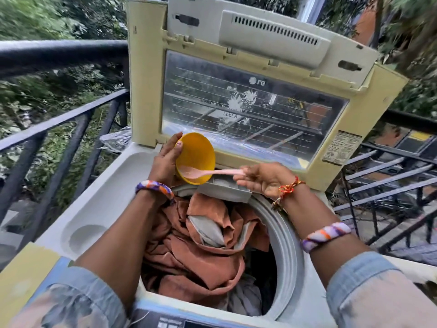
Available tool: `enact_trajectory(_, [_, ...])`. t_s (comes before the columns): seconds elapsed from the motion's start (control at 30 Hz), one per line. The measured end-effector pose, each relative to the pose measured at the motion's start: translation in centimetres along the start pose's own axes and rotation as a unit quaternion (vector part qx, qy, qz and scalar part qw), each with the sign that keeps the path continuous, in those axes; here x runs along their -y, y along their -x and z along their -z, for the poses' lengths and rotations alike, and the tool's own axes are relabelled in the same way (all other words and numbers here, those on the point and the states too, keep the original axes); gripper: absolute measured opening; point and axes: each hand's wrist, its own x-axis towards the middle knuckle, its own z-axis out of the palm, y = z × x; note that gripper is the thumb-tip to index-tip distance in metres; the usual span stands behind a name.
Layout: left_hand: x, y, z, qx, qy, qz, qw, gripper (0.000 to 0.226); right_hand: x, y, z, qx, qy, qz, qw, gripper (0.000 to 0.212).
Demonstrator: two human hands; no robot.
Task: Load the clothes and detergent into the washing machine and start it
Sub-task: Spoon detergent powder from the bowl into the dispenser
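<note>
While the washing machine [99, 209] stands with its lid [257, 95] raised upright at the back, both hands work over the rear edge of the drum opening. The left hand [165, 162] grips a yellow bowl [196, 157] from its left side, fingers wrapped behind the rim and the thumb along the near edge, so the bowl is tipped steeply with its mouth facing the camera and somewhat down. The right hand [264, 179] is closed around the handle end of a pink spoon [208, 173], whose scoop lies inside the lower part of the bowl, touching its inner wall. Whether any detergent sits in the bowl or on the spoon cannot be told (the inside looks plain yellow and the frame is a little blurred).

Just beneath the bowl and spoon sits a grey detergent tray [227, 189] at the back rim of the tub, with the bowl's lower edge just above its left part. The clothes [203, 245], mostly rust-orange fabric with some pale grey pieces folded among it, fill the drum [283, 233] nearly to its rim. Both wrists wear purple, orange and white bands, and the right wrist also carries a red and gold thread. A dark metal railing [61, 119] runs behind the machine on the left, with greenery beyond it.
</note>
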Motion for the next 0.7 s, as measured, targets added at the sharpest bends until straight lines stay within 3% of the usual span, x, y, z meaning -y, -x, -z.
enact_trajectory(0.13, [0.3,-0.1,-0.3,0.008,-0.013,0.021,1.0,0.041,-2.5,-0.6,0.5,0.034,-0.112,-0.09,0.989,0.028])
enact_trajectory(0.33, [1.0,-1.4,0.6,-0.004,-0.043,0.037,0.998,0.042,-2.9,-1.1,1.3,-0.008,-0.169,-0.068,0.983,0.024])
enact_trajectory(0.47, [1.0,-1.8,0.7,-0.045,-0.019,0.045,0.998,0.04,-1.6,-1.4,3.2,-0.043,-0.126,-0.005,0.991,0.019])
enact_trajectory(0.6, [1.1,-2.0,1.0,-0.077,-0.008,0.065,0.995,0.04,0.0,-1.0,4.5,-0.134,-0.037,0.074,0.987,0.02])
enact_trajectory(0.7, [1.2,-2.4,1.2,-0.089,-0.003,0.062,0.994,0.04,0.7,-0.3,4.5,-0.167,0.022,0.109,0.98,0.01])
